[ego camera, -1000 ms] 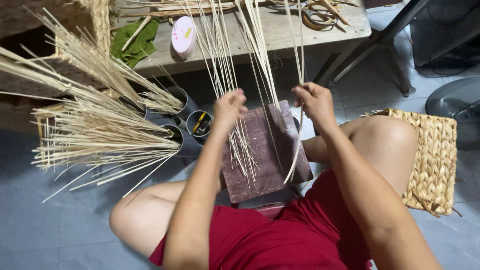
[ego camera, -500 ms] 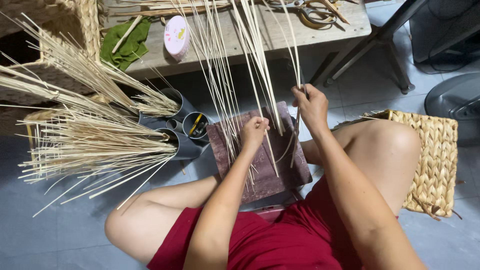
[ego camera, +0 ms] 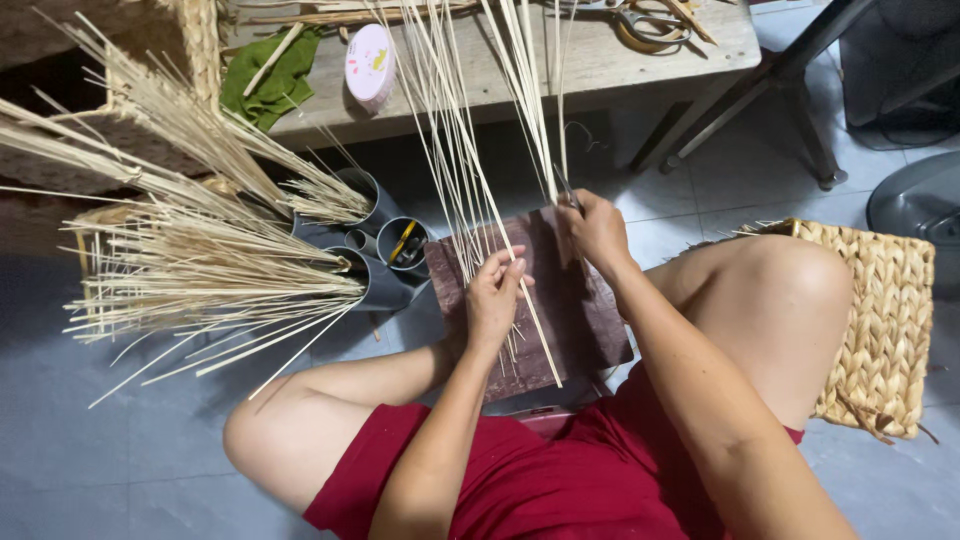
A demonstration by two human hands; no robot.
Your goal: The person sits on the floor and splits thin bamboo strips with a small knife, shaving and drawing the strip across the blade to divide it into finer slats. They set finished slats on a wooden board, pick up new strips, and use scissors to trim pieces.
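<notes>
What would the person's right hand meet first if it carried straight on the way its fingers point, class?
The right hand points up and away, toward the bench. It would probably run first along the pale thin strips it grips, then reach the wooden bench; depth is unclear.

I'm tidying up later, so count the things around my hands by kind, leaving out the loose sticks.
Dark board under the left hand and right hand: 1
Grey tube holders with stick bundles: at least 3
Woven mat: 1
Round pink tin: 1
Green cloth: 1
Scissors: 1
Total: at least 8
</notes>
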